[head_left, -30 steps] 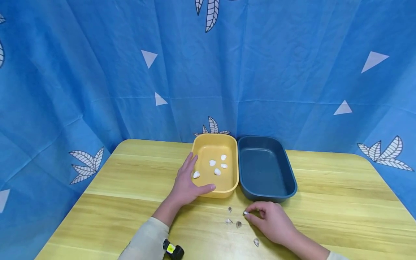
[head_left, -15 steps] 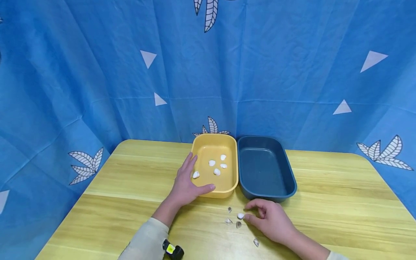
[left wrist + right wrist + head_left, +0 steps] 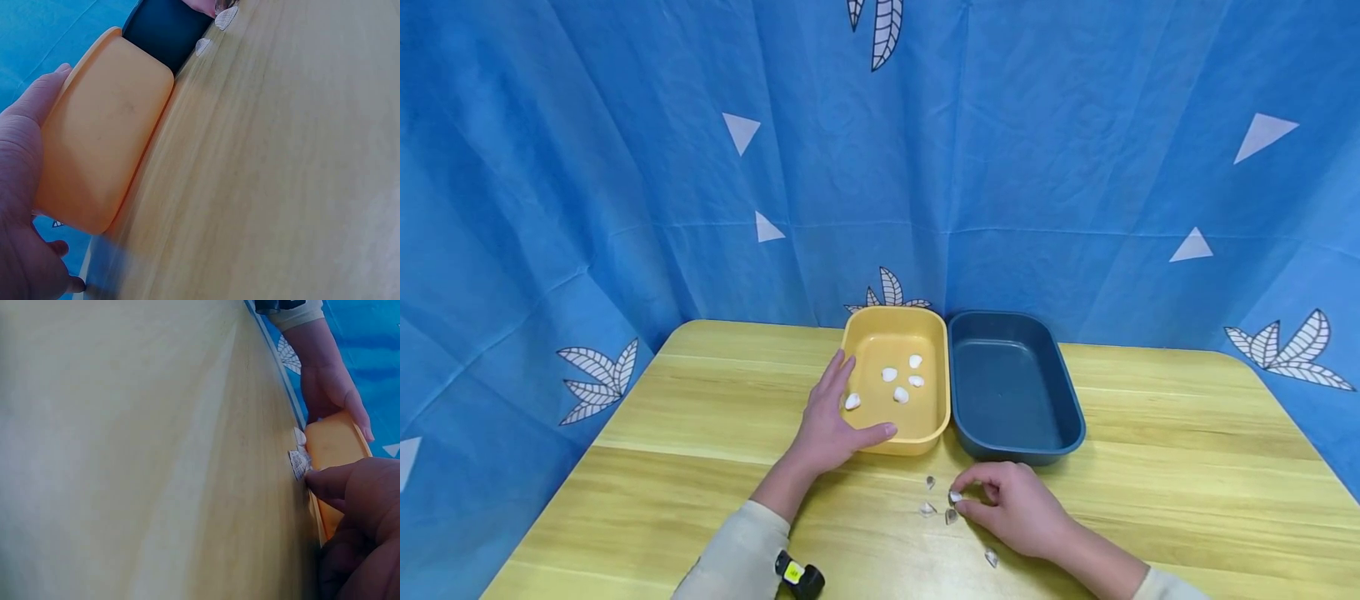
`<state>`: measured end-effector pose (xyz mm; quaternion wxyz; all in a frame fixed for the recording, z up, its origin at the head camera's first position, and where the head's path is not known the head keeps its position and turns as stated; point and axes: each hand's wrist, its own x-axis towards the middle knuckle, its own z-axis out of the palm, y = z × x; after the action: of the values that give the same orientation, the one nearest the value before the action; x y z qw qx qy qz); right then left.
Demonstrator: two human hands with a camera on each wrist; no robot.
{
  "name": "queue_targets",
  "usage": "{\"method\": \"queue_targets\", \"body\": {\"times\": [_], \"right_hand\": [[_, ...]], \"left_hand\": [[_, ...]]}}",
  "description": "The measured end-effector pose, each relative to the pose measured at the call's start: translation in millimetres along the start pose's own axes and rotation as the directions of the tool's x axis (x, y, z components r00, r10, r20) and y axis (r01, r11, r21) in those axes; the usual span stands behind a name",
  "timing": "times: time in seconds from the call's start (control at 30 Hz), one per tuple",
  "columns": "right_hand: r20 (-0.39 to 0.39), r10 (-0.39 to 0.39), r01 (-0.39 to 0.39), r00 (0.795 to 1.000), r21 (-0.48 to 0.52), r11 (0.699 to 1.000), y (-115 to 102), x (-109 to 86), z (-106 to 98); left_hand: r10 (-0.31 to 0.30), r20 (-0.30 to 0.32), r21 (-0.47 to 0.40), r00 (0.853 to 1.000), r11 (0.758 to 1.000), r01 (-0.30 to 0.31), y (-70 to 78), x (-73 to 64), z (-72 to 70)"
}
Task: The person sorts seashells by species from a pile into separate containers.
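My left hand (image 3: pixel 827 425) lies spread at the near left corner of a yellow tub (image 3: pixel 942 421). Its thumb reaches over the front rim while straight fingers lie along the left side. Several white shells sit in this tub, one of them a shell (image 3: pixel 901 395) near its middle. My right hand (image 3: pixel 1018 508) pinches a small white shell (image 3: pixel 955 497) between thumb and index finger, low over the table. Close by lie several brownish-grey shells, including a dark shell (image 3: pixel 951 517) just below the pinch and a shell (image 3: pixel 991 557) nearer me.
A dark blue tub (image 3: pixel 1078 417) stands against the right side of the yellow one, with nothing seen inside. Both are on a wooden table (image 3: pixel 1187 450) backed by a blue patterned curtain (image 3: pixel 1045 150). A black wrist device (image 3: pixel 805 581) is on the left sleeve.
My right hand has shifted slightly left. The white shell slipped from the fingertips half a second ago and lay beside the thumb; now it is pinched again. The left hand stays put.
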<state>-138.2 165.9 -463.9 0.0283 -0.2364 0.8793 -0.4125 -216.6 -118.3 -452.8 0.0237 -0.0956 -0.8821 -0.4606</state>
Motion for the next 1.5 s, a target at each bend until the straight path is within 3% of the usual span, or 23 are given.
{"method": "queue_targets", "body": {"times": [0.3, 0.5, 0.83, 1.17, 1.5], "right_hand": [[0.024, 0.086, -0.087, 0.996, 0.020, 0.996, -2, 2.4, -4], [-0.011, 0.179, -0.179, 0.984, -0.018, 0.984, -3, 3.1, -7], [-0.057, 0.132, -0.133, 0.990, -0.024, 0.991, -3, 1.4, 0], [-0.103, 0.272, -0.285, 0.957, -0.145, 0.948, -12, 6.4, 8], [-0.069, 0.251, -0.257, 0.966, -0.101, 0.961, -12, 6.5, 7]], "left_hand": [[0.011, 0.009, 0.002, 1.000, 1.000, -0.011, -1.2, 0.8, -0.1], [0.023, 0.010, 0.007, 1.000, 1.000, -0.023, -2.1, 1.3, -0.1], [0.023, 0.009, 0.009, 1.000, 1.000, -0.023, -2.5, 0.9, -0.3], [0.016, 0.009, 0.013, 1.000, 1.000, -0.016, -2.1, 0.1, -0.6], [0.015, 0.005, 0.008, 1.000, 1.000, -0.015, -1.5, 0.4, -0.2]]}}
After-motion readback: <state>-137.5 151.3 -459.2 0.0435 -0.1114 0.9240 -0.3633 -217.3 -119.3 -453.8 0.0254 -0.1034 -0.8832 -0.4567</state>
